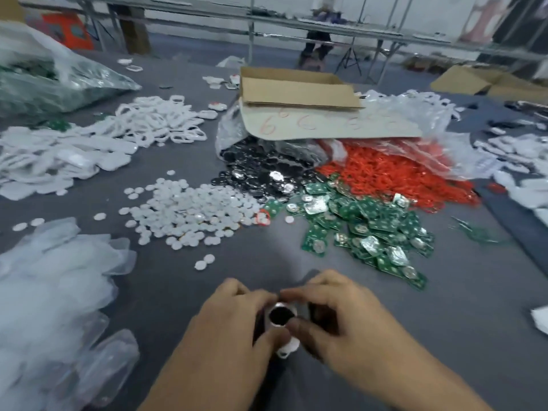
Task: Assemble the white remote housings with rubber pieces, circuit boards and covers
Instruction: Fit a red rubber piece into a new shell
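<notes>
Circuit boards (364,226), white discs (189,212) lie beyond housing (289,348)

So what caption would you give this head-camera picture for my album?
Left hand and right hand hold a white remote housing before piles of green circuit boards.

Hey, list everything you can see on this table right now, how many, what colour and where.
white discs: heap, uncountable, white, table centre
black covers: heap, glossy black, spilling from a clear bag behind the discs
circuit boards: heap, green, right of the discs
rubber pieces: heap, red, behind the boards
ring frames: heap, white, far left
white housings: heap, blurred, left edge
clear sleeves: heap, transparent, near left
cardboard box: one, brown, behind the black covers
table: one, grey, under everything
held housing: one, white with black round centre, between both hands
left hand: one, pinching the held housing
right hand: one, pinching it from the other side
</notes>
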`<action>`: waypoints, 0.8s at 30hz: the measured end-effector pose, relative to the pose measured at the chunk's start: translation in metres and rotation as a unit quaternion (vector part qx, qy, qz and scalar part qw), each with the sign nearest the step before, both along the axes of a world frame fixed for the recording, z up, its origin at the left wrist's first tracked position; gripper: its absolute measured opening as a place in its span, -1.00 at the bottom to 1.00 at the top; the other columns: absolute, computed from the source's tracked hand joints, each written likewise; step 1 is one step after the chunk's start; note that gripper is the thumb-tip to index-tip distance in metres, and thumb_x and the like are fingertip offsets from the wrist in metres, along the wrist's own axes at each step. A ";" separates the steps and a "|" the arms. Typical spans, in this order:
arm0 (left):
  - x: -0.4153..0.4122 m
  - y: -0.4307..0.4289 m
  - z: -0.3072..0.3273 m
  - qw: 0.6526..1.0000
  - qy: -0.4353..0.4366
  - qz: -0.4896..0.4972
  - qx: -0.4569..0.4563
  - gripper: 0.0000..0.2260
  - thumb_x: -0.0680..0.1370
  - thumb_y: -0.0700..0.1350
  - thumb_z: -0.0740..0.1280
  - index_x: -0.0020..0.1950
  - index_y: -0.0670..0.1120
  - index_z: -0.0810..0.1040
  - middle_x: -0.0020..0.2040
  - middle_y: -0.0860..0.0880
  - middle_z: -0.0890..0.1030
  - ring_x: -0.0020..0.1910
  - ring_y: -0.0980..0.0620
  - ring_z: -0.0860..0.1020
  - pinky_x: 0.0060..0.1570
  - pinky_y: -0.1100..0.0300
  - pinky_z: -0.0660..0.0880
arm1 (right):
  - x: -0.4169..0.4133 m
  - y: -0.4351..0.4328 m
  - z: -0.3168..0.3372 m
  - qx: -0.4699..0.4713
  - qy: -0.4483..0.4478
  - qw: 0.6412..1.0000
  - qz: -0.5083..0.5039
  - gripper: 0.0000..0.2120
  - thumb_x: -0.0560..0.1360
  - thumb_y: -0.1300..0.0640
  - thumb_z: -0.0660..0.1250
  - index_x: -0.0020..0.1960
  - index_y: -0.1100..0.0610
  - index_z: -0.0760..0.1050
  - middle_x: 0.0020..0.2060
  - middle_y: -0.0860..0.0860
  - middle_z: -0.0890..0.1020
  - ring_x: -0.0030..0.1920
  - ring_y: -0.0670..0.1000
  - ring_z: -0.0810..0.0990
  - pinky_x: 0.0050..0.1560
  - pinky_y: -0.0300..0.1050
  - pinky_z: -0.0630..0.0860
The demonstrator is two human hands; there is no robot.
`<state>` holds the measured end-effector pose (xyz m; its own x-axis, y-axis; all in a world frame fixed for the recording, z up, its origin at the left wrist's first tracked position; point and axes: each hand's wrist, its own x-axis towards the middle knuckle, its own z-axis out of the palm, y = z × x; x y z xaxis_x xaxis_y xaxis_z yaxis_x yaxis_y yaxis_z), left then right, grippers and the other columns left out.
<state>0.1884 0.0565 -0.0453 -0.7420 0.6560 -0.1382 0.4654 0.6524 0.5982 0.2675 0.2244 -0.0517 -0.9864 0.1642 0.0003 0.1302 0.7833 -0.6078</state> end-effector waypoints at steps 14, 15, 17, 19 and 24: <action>-0.058 0.134 0.025 0.984 0.149 0.067 0.063 -0.90 0.54 -0.20 0.35 0.02 -0.06 0.60 -0.13 -0.04 0.59 -0.13 -0.07 0.59 -0.14 0.04 0.51 | -0.085 0.080 0.022 0.068 0.109 0.970 -0.208 -0.84 0.45 0.19 0.39 -0.14 -0.03 0.70 -0.22 -0.06 0.72 -0.25 -0.10 0.62 -0.24 -0.36 0.32; -0.068 0.127 0.022 0.981 0.166 0.088 0.048 -0.89 0.51 -0.20 0.37 0.01 -0.05 0.60 -0.18 -0.01 0.55 -0.19 -0.03 0.54 -0.20 0.09 0.43 | -0.099 0.072 0.021 0.074 0.084 0.981 -0.161 -0.84 0.42 0.19 0.40 -0.18 -0.05 0.68 -0.27 -0.04 0.71 -0.34 -0.14 0.58 -0.29 -0.35 0.31; -0.089 0.110 0.013 0.971 0.198 0.132 0.003 -0.81 0.49 -0.21 0.40 0.08 -0.03 0.59 -0.12 -0.02 0.50 -0.16 -0.01 0.48 -0.20 0.14 0.32 | -0.125 0.051 0.013 0.079 0.033 0.993 -0.082 -0.90 0.39 0.16 0.40 -0.20 -0.02 0.64 -0.32 0.00 0.66 -0.41 -0.10 0.49 -0.31 -0.27 0.33; -0.103 0.096 0.003 0.966 0.207 0.141 -0.059 -0.77 0.54 -0.21 0.36 0.18 -0.03 0.55 0.02 -0.07 0.51 0.01 -0.05 0.48 -0.14 0.15 0.30 | -0.142 0.034 0.003 0.091 0.001 0.995 -0.042 -0.97 0.40 0.16 0.38 -0.20 0.08 0.59 -0.32 0.03 0.62 -0.33 0.03 0.51 -0.26 -0.17 0.38; -0.107 0.080 -0.019 0.966 0.232 0.112 -0.011 -0.76 0.53 -0.29 0.32 0.10 -0.02 0.61 -0.09 0.06 0.33 -0.07 0.08 0.31 -0.16 0.24 0.24 | -0.143 0.035 0.001 0.084 0.043 0.995 -0.030 -0.81 0.28 0.28 0.30 -0.19 0.13 0.64 -0.29 0.06 0.64 -0.23 0.11 0.60 -0.22 -0.01 0.58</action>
